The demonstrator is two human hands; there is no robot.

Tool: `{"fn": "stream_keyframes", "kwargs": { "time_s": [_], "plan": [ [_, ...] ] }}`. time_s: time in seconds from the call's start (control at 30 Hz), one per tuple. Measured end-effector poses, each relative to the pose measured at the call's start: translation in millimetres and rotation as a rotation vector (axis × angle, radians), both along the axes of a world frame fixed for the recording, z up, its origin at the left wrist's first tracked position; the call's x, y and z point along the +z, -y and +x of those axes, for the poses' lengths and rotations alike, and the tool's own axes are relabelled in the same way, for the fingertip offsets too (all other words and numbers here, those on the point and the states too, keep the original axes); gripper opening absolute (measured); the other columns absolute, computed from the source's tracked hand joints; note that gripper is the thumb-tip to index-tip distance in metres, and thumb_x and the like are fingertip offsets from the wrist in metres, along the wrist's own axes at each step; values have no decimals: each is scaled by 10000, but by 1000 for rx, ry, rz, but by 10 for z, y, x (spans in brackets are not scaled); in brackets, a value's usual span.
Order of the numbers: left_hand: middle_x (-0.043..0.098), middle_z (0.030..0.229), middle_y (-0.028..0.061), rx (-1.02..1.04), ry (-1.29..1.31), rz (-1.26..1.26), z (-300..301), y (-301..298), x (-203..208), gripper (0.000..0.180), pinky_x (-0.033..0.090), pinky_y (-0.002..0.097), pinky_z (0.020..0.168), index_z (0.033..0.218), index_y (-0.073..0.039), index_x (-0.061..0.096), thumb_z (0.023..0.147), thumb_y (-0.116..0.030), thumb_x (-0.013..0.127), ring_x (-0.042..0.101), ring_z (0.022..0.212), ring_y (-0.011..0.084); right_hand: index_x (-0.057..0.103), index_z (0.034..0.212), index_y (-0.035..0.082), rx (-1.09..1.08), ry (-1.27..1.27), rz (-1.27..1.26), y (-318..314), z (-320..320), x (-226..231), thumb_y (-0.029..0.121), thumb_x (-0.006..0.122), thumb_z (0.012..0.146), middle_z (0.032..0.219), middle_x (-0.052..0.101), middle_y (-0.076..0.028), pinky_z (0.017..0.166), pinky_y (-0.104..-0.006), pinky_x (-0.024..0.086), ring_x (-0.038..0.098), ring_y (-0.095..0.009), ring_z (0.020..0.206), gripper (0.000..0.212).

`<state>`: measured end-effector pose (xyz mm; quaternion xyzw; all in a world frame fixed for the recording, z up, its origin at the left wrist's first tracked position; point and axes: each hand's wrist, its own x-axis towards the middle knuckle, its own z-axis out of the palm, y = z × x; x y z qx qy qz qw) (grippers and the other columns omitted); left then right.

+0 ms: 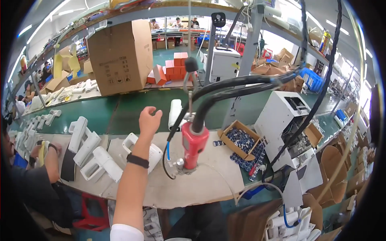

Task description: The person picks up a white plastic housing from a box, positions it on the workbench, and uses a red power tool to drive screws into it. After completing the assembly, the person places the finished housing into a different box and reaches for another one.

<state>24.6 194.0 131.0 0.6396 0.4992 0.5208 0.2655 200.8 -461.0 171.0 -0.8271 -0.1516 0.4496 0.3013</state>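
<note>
Left hand (149, 119) open, empty, reaching over the green belt toward a white plastic housing (175, 113) lying there. Looks light, rigid, smooth; best gripped around its narrow body. Right hand not visible.

**Bright, even light with strong fisheye bending**

The scene is lit brightly and evenly from above. Long ceiling lamps (68, 11) are seen as white streaks at the upper left, and more are seen at the far right, where the picture is washed out by glare. Only soft, short shadows are cast on the table (209, 180). The white parts are slightly overexposed, so little detail is kept on them. Straight edges, such as the shelf (161, 12), are bent strongly toward the rim, and the corners are cut off by a black circle. The raised left hand (149, 119) is a little blurred. Far things are shown small and soft.
</note>
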Motion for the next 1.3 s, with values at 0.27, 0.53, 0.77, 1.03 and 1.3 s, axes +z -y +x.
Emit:
{"fn": "stream_keyframes", "kwargs": {
  "time_s": [0.27, 0.53, 0.77, 1.03, 1.3],
  "plan": [
    [583, 1117, 213, -357, -303, -37, 637, -375, -565, 486, 469, 430, 910, 1139, -26, 579, 719, -243, 691, 581, 1031, 369, 368, 1340, -32, 269, 527, 1289, -3466, -526, 608, 118, 827, 633, 1208, 515, -151, 956, -376, 405, 494, -222, 1132, 856],
    [576, 1205, 96, -584, -1147, 201, 1404, -239, -784, 492, 333, 513, 1031, 1216, -74, 507, 746, -88, 649, 495, 1192, 263, 497, 1130, -3, 33, 266, 1309, -3834, -185, 289, 2, 676, 772, 812, 604, -68, 583, -239, 500, 596, -120, 663, 401],
    [632, 1059, 77, -412, -1167, 270, 1336, -185, -681, 311, 278, 531, 1065, 1039, -106, 576, 740, -80, 656, 561, 1098, 240, 474, 1117, -65, -361, 373, 1352, -3565, 105, 327, 14, 649, 782, 757, 580, -93, 516, -248, 472, 563, -142, 584, 386],
    [574, 937, 68, -978, -984, 665, 121, 1351, -156, 300, 305, 481, 1069, 938, -95, 543, 655, -69, 639, 564, 1026, 239, 516, 974, -26, -334, 384, 1256, -3253, 68, 495, 48, 642, 842, 696, 548, -62, 434, -236, 433, 543, -134, 515, 197],
    [494, 1234, 176, -1252, -903, 237, -539, 1791, -7, 515, 303, 465, 1090, 1155, -42, 530, 671, -135, 679, 474, 1199, 296, 472, 1018, 10, -174, 275, 1264, -3083, -185, 737, 47, 614, 862, 736, 594, -109, 477, -239, 462, 595, -171, 577, 214]
  ]
}}
